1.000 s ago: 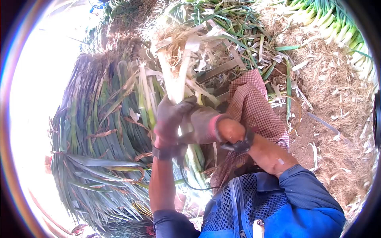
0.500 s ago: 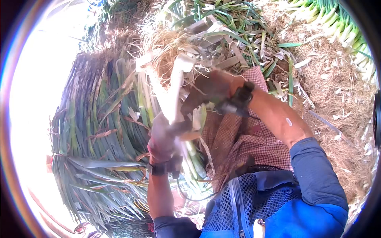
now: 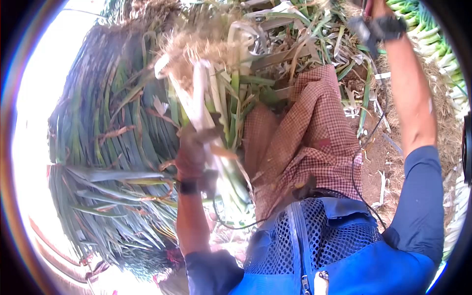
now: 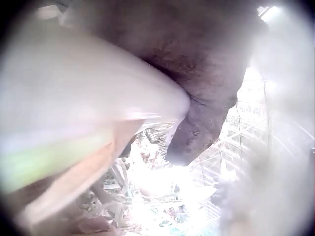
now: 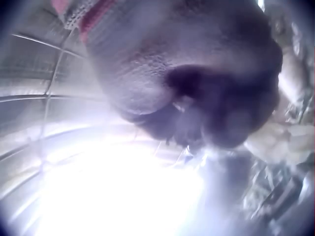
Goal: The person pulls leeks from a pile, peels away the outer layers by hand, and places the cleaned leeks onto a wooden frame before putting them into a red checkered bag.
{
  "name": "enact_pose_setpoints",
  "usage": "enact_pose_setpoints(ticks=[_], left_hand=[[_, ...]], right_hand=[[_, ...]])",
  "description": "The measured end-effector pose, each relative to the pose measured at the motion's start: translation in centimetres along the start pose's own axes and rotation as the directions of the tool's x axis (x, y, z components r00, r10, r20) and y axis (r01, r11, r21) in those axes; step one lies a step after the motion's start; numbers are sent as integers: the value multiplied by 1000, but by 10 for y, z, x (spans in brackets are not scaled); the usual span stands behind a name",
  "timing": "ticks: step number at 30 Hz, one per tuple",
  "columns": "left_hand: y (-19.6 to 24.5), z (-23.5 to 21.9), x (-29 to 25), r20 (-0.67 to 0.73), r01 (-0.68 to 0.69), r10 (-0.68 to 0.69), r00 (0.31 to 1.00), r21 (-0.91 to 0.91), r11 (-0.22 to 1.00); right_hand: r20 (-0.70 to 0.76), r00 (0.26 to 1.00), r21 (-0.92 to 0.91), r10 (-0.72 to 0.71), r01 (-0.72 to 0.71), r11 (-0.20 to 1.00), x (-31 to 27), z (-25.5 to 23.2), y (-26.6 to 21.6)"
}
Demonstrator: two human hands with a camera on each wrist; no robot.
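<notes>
My gloved left hand (image 3: pixel 191 150) grips a few leeks (image 3: pixel 198 93) around their pale stalks, with the root tufts (image 3: pixel 196 49) pointing up and away from me. The left wrist view shows the dark glove fingers (image 4: pixel 197 128) bent round a thick white stalk (image 4: pixel 98 93), very close to the camera. My right arm reaches out to the far right, and its hand is mostly cut off at the top of the head view. In the right wrist view that gloved hand (image 5: pixel 197 83) has curled fingers; I cannot tell whether anything is inside them.
A big stack of leeks (image 3: pixel 113 108) lies at my left. Cut leaves and peelings (image 3: pixel 314 34) cover the ground ahead. Trimmed leeks (image 3: pixel 432 37) line the far right beside dry roots. A checked cloth (image 3: pixel 319 113) covers my lap. A thin cable (image 3: pixel 354 182) hangs by the right arm.
My right hand has left the leeks and swung up to the far right. The left hand keeps its grip on the stalks. The head view has shifted slightly.
</notes>
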State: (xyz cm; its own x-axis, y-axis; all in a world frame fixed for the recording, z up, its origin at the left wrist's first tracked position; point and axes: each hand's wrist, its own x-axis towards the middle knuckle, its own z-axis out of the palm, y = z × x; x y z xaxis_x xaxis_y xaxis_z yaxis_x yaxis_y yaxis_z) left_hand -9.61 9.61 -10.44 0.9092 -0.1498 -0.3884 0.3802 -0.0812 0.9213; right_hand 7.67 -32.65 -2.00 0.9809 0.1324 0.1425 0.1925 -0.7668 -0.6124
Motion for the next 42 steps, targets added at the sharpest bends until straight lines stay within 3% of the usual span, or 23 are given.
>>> enact_pose_setpoints(ticks=[2,4,6,7,8,9,10,11,12,15,16,18,19,20,23,24,29,31,34,37,38,39,42], left_hand=[[-4,-12,12,64,-56,60,996,-67,996],[4,-5,14,-37,-186,188,981,46,981],[17,5,7,-85,-152,155,984,39,988],[26,13,4,-120,-121,123,985,27,992],[27,15,2,-146,-87,91,985,32,996],[29,17,0,-173,-53,58,983,35,998],[18,0,3,-119,-139,138,983,3,990],[2,-22,5,-68,-221,219,973,-34,975],[3,-28,2,-133,-212,207,969,-28,977],[8,-40,-13,-340,-142,94,936,-120,982],[4,-50,-14,-317,-185,139,938,-119,976],[8,-49,-20,-342,-133,82,936,-129,983],[12,-46,-21,-355,-81,28,934,-135,988],[12,-46,-16,-307,-94,69,949,-69,993],[7,-27,9,-253,-178,184,950,48,983],[12,-9,13,-308,-117,129,943,56,992],[8,52,42,-362,16,127,923,366,930],[7,74,45,-394,2,215,894,483,876],[9,91,47,-434,91,198,879,561,823],[26,111,32,-437,44,228,870,530,847],[21,113,32,-435,34,232,870,522,852],[17,116,35,-438,31,232,869,516,856],[-10,120,49,-421,36,304,855,632,774]], right_hand=[[320,922,324,-218,109,940,-39,56,-43],[586,724,522,-365,8,853,-71,118,-85],[795,492,483,-355,-158,861,-98,170,-123],[825,507,316,-250,-49,947,-114,189,-139],[825,506,318,-252,-45,947,-128,210,-136],[724,618,331,-307,80,940,-140,235,-132],[606,705,325,-369,204,924,-147,248,-131],[690,652,115,-314,329,937,-136,236,-125],[506,682,126,-528,548,827,-120,243,-92],[298,918,-151,-262,316,937,-54,137,-36],[175,971,-231,-165,203,952,-27,99,-27],[-39,999,-328,-33,18,945,18,37,-20],[-108,994,-358,-2,-37,933,36,10,-21],[-125,992,-382,5,-53,923,51,-9,-21],[-98,995,-404,-31,-11,915,55,-28,-46],[-64,996,-402,-67,35,915,51,-27,-55],[231,969,-304,-87,157,940,4,-10,-102],[219,845,-294,-487,533,793,-19,5,-89],[321,823,-322,-469,561,763,-52,20,-96],[314,831,-329,-460,549,768,-71,63,-105],[440,881,-376,-174,356,856,-75,76,-124],[533,837,-451,125,156,879,-77,84,-134],[421,907,-443,21,186,877,-67,130,-105]])
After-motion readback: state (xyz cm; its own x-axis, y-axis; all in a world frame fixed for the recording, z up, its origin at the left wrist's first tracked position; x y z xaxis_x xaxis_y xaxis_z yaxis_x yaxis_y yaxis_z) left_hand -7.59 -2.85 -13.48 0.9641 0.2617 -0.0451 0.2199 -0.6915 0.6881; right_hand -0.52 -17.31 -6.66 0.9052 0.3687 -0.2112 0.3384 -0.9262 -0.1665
